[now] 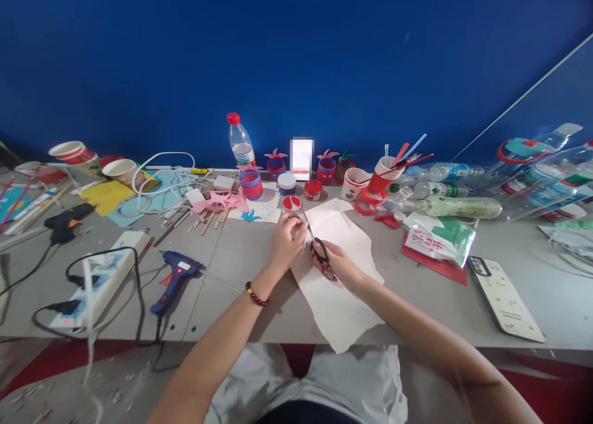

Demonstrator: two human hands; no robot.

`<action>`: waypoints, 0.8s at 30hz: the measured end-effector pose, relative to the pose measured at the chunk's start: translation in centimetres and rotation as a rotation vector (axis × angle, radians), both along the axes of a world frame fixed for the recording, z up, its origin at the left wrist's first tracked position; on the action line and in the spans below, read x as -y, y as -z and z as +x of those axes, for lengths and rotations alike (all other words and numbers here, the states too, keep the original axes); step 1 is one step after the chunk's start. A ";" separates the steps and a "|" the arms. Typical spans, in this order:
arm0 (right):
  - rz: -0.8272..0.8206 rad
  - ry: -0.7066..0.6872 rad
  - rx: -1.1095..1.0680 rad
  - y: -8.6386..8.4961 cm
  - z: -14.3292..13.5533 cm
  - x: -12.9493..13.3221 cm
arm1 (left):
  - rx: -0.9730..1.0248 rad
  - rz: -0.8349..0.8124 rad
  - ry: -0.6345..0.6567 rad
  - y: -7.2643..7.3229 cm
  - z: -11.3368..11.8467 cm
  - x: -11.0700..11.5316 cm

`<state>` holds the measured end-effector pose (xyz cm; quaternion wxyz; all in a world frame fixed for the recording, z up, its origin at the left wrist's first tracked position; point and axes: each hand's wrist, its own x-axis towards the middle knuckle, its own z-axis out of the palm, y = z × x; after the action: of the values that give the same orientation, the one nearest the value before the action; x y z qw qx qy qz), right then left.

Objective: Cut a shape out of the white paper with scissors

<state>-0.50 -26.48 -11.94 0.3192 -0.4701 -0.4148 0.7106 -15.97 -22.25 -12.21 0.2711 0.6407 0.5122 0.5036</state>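
Note:
My right hand [337, 262] grips a pair of scissors [319, 249] by the dark handles, with the blades pointing up toward my left hand. My left hand [288, 235], with a beaded bracelet at the wrist, is closed in a pinch beside the blade tips. A thin, pale edge shows above its fingers, but I cannot make out what it holds. Beneath both hands lies a torn-edged sheet of white paper [345, 322]. Just beyond the left fingers sits a round red-and-white lid [292, 203], close to an open jar of red paint [313, 190].
A blue glue gun [178, 280] and a power strip [104, 275] with cables are on the left. Several decorated cups, including a purple-and-red one [251, 185], line the back. Plastic bottles [463, 207] and a phone [506, 297] lie at right.

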 end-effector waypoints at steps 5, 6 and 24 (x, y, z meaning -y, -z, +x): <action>-0.027 0.013 -0.016 -0.2 -0.5 0.5 | 0.043 -0.069 0.031 0.1 -0.2 -0.3; -0.036 0.016 -0.015 -0.2 -0.5 0.5 | 0.065 -0.105 0.031 0.2 -0.2 -0.4; -0.005 0.017 0.020 -1.9 -0.6 0.8 | 0.313 -0.211 0.102 -0.1 0.1 -0.2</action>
<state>-1.08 -27.24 -10.09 0.3199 -0.4815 -0.4124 0.7041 -15.87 -22.04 -12.08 0.4382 0.5477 0.4808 0.5262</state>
